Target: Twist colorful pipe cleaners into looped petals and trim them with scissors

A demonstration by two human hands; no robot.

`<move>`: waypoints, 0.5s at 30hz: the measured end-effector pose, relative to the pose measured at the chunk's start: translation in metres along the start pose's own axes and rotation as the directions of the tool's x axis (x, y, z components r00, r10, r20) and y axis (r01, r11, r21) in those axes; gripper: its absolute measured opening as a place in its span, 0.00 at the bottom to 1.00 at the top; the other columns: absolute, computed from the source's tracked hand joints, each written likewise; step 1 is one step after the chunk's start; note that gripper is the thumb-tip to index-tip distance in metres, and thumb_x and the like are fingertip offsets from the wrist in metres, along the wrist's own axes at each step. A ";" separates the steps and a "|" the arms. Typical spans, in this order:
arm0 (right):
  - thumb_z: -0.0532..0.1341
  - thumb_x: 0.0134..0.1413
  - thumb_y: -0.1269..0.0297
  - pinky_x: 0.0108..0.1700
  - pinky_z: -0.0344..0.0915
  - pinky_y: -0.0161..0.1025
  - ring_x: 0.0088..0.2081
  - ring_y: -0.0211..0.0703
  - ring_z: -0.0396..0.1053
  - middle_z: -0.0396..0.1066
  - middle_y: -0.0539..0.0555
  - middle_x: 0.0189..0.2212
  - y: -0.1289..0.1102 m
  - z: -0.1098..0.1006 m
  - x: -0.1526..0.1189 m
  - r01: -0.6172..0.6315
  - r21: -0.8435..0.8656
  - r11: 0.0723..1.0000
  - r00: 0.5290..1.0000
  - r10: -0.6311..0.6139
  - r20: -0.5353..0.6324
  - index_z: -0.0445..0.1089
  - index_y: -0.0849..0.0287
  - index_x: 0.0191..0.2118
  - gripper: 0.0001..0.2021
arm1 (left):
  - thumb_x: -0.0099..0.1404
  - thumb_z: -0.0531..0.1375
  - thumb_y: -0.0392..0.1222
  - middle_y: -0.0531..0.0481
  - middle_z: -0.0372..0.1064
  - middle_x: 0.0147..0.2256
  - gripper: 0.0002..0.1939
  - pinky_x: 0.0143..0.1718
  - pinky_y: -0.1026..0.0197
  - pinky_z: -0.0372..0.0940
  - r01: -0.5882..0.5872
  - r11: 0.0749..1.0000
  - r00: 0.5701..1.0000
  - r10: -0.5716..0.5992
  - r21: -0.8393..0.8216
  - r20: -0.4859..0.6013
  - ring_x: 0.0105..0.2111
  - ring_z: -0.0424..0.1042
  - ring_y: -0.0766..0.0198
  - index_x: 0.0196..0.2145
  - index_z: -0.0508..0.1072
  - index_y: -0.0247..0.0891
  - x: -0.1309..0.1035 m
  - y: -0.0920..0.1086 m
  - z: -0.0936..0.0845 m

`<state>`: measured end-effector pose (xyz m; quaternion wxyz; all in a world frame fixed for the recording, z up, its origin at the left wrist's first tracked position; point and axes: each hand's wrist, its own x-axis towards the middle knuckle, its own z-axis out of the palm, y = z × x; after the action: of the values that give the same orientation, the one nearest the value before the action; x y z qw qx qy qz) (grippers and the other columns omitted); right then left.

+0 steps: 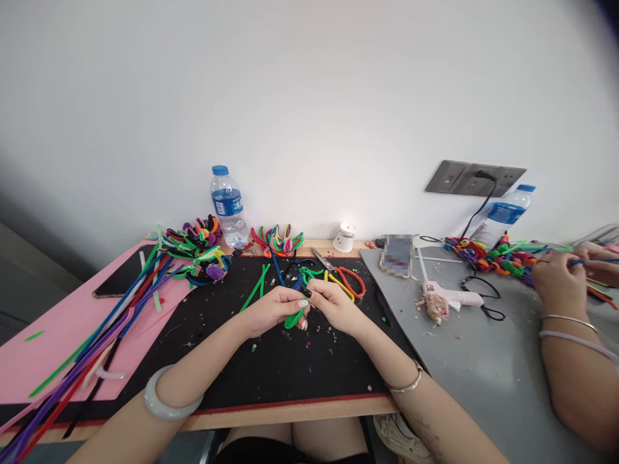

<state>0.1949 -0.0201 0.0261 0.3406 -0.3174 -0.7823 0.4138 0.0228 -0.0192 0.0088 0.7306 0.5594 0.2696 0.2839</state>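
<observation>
Above the black mat [242, 370], my left hand [273, 310] and my right hand [333, 306] meet, fingertips almost touching. Both pinch a green pipe cleaner [294, 320] whose bent loop hangs below the fingers. Just behind them lies a bundle of green and blue pipe cleaners [305, 274]. Scissors with orange and yellow handles [345, 277] rest beyond my right hand. Two loose green pipe cleaners [256, 287] lie beyond my left wrist. My fingers partly cover the piece they hold.
Pipe cleaner flowers [193, 248], long pipe cleaners [97, 348] and a phone [120, 274] are at left. A water bottle [229, 209] and paper cup [344, 237] stand along the wall. At right lie a pink glue gun [457, 295] and another person's hands [558, 280], holding pipe cleaners.
</observation>
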 end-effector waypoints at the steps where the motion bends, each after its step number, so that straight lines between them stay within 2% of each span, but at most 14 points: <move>1: 0.47 0.58 0.56 0.27 0.51 0.32 0.24 0.33 0.51 0.53 0.47 0.21 0.000 0.000 0.000 0.008 0.001 1.000 1.000 -0.008 0.000 0.54 0.59 0.23 0.16 | 0.55 0.59 0.48 0.51 0.65 0.19 0.15 0.29 0.63 0.60 0.008 0.999 1.000 -0.008 -0.035 0.007 0.23 0.67 0.66 0.24 0.68 0.32 0.000 -0.001 0.000; 4: 0.47 0.58 0.56 0.27 0.51 0.32 0.24 0.33 0.51 0.53 0.47 0.21 0.001 0.000 0.000 0.039 0.005 0.999 0.999 -0.039 0.002 0.55 0.60 0.23 0.16 | 0.55 0.60 0.48 0.51 0.65 0.19 0.14 0.29 0.63 0.59 0.023 0.995 1.000 -0.021 -0.101 0.023 0.23 0.66 0.67 0.25 0.69 0.32 0.000 -0.003 -0.001; 7: 0.48 0.58 0.57 0.27 0.51 0.32 0.24 0.33 0.51 0.53 0.47 0.21 0.002 -0.001 0.000 0.019 0.007 1.000 1.000 -0.019 -0.004 0.55 0.60 0.23 0.16 | 0.56 0.59 0.47 0.51 0.65 0.20 0.14 0.29 0.64 0.59 0.004 0.998 1.000 -0.004 -0.063 -0.001 0.23 0.66 0.67 0.25 0.69 0.32 0.000 -0.003 -0.001; 11: 0.49 0.57 0.57 0.27 0.50 0.31 0.23 0.33 0.50 0.51 0.46 0.20 0.008 0.000 0.001 -0.060 -0.023 0.998 0.994 0.058 -0.094 0.54 0.59 0.23 0.15 | 0.59 0.55 0.48 0.49 0.66 0.22 0.16 0.29 0.65 0.58 -0.091 0.972 0.991 0.110 0.219 -0.077 0.24 0.64 0.68 0.23 0.69 0.32 0.001 0.003 0.001; 15: 0.46 0.58 0.58 0.27 0.51 0.32 0.24 0.34 0.53 0.54 0.46 0.20 0.014 0.001 0.001 -0.108 -0.092 0.990 0.975 0.087 -0.206 0.54 0.59 0.24 0.14 | 0.62 0.50 0.48 0.51 0.65 0.22 0.19 0.28 0.66 0.56 -0.129 0.841 0.964 0.231 0.525 -0.134 0.24 0.61 0.68 0.23 0.70 0.32 0.000 0.009 0.003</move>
<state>0.1962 -0.0131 0.0139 0.3804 -0.4127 -0.7477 0.3549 0.0239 -0.0188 0.0179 0.4964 0.7261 0.3503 0.3221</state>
